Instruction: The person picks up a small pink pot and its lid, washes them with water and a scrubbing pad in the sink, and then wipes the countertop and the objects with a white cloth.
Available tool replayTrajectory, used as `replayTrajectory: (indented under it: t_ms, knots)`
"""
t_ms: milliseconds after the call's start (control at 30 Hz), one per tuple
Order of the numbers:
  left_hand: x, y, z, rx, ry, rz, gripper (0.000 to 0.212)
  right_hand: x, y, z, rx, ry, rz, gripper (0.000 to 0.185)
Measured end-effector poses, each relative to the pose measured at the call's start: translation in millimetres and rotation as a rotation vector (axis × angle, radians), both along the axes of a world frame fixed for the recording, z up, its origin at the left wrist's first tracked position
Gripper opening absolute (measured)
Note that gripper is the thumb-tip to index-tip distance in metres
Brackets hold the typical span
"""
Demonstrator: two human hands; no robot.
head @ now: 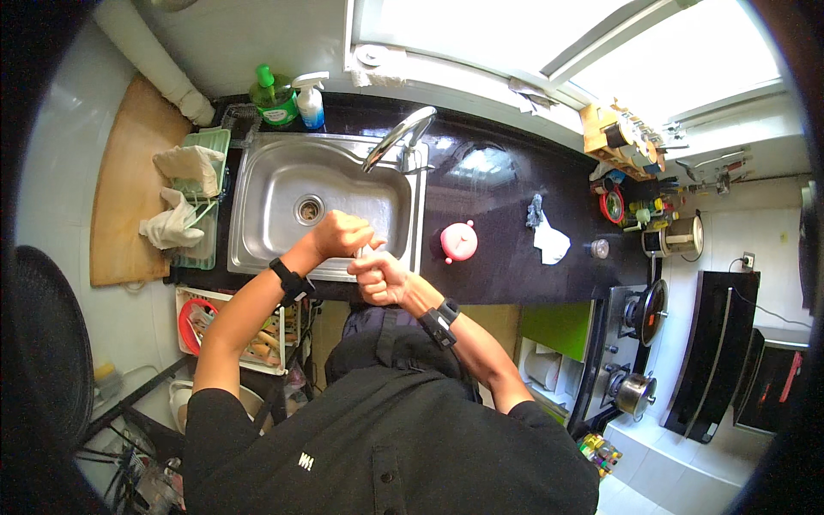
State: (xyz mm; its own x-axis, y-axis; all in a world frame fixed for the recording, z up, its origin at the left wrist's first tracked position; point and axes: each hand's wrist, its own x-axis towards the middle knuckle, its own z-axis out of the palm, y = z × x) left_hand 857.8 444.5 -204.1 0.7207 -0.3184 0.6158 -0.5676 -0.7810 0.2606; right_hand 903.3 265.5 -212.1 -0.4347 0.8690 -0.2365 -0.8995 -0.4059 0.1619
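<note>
My left hand (343, 233) is closed over the front right part of the stainless-steel sink (277, 174). Just below it in the picture, my right hand (380, 278) is closed at the sink's front rim. The two hands meet around a small pale object (362, 252), mostly hidden by the fingers; its kind cannot be told. Behind them, the chrome faucet (402, 135) arches over the sink, with no visible water flow. A pink round lidded container (459, 242) stands on the dark counter to the right of my hands.
A green pump bottle (273, 100) and a spray bottle (311, 103) stand behind the sink. Left of it are a green rack (205, 248) with pale cloths and a wooden board (125, 193). A white cloth (550, 241) lies rightward, before a glass jar (599, 249) and the gas stove (621, 322).
</note>
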Motion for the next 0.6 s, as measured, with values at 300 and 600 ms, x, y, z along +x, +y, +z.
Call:
replayTrajectory:
  t_ms: [300, 600]
  knots:
    - [-13.0, -10.0, -101.2, 0.235, 0.729, 0.179, 0.013, 14.5, 21.3, -80.0, -0.238, -2.361, 0.552, 0.019]
    - [15.0, 13.8, -49.2, -0.155, 0.986, 0.018, 0.020, 27.3, 29.4, -22.4, -0.193, -2.636, 0.345, 0.012]
